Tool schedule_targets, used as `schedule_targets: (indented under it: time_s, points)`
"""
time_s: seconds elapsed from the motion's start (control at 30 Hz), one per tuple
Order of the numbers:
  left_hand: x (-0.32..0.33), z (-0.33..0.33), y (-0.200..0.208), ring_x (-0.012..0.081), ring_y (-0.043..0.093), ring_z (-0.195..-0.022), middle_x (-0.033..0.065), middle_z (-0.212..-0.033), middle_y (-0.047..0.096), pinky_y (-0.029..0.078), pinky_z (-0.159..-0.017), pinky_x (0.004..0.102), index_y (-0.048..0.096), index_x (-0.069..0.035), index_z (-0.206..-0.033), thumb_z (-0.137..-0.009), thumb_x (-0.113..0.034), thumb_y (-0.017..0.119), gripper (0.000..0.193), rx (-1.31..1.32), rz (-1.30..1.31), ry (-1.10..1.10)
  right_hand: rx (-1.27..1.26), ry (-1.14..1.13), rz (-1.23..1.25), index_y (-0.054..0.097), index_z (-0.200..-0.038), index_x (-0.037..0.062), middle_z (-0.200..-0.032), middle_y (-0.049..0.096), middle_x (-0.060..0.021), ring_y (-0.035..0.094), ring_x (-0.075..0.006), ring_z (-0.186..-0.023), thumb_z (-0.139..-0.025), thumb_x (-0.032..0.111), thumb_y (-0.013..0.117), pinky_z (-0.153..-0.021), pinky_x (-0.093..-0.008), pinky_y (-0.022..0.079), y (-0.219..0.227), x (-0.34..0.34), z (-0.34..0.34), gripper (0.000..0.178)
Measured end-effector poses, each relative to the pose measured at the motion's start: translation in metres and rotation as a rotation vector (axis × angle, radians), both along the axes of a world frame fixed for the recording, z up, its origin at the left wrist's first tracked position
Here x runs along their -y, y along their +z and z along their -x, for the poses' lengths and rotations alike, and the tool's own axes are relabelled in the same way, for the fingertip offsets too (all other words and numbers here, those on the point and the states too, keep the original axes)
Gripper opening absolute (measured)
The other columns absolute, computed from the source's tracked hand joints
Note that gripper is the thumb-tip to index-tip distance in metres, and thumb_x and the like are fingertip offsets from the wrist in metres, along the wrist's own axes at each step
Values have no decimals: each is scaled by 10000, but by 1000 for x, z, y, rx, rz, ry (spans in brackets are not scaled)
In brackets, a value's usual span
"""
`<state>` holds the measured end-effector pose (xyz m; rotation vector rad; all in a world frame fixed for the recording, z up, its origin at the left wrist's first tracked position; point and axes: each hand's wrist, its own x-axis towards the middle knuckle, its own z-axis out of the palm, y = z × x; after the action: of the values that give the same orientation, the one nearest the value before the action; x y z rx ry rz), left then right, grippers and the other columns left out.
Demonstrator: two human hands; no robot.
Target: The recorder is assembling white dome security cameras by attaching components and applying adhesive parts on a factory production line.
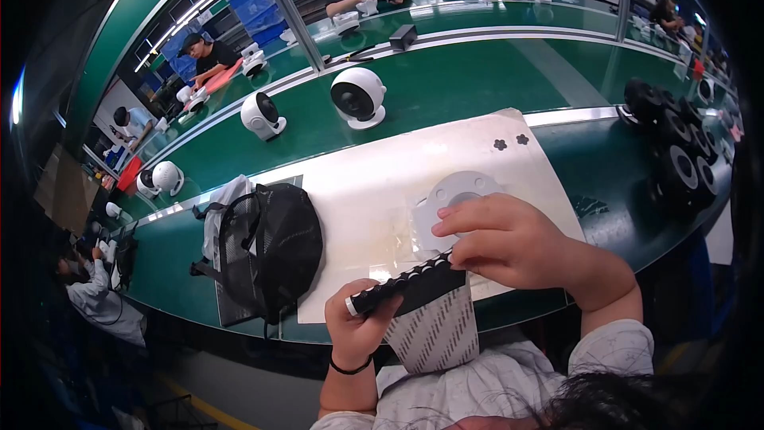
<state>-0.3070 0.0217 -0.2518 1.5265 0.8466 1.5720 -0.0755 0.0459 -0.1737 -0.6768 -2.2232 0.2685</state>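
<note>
A sheet of black adhesive pads with a pale backing patterned in slanted marks is bent over, and a row of rounded black pads lines its upper fold. My left hand is closed around the left end of that fold. At the right end, my right hand has its thumb and a finger pinched on the edge, while the index finger is stretched out above. Whether a loose pad sits between them is hidden. Just beyond, a grey-white ring-shaped part lies on clear film on the white board.
Left of the board lies a black mesh bag. Two flower-shaped black pads rest at the board's far right. White round camera-like devices stand on the green bench. Black round parts are piled right. Other people work beyond.
</note>
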Motion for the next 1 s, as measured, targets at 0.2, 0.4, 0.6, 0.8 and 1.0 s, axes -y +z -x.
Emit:
schedule_targets:
  time_s: [0.2,0.4,0.6,0.8,1.0]
  points:
    - [0,2,-3,62,518,-589,39,-684,603,407,-543,188,583,42,-824,-691,56,695,175,20,9,-2,15,48,-11,588,-792,83,-1045,592,-47,550,-248,-981,-724,112,673,-837,-381,414,-1,-2,1,113]
    - [2,1,-3,68,516,-596,48,-690,602,404,-547,194,586,45,-807,-688,58,691,159,87,38,2,30,33,8,617,-821,79,-947,622,-60,584,-246,-928,-700,109,718,-779,-341,453,-3,-6,0,161]
    - [3,-4,-2,120,536,-614,84,-723,600,407,-557,228,586,52,-732,-666,83,671,113,82,-26,-27,4,138,55,624,-855,49,-837,597,-74,563,-250,-782,-718,112,704,-699,-327,454,-5,-9,-3,171]
    - [-1,-3,-7,136,538,-619,85,-720,596,410,-563,235,587,52,-737,-666,75,674,115,67,-73,-31,-44,200,105,622,-832,34,-790,588,-81,545,-250,-744,-732,100,688,-682,-334,443,-4,-11,-4,137]
    - [2,1,-6,102,493,-555,56,-658,572,367,-506,216,588,48,-719,-666,76,668,100,8,24,-16,-195,93,461,635,-859,52,-809,622,-59,584,-213,-782,-770,115,656,-685,-309,452,2,-3,-8,111]
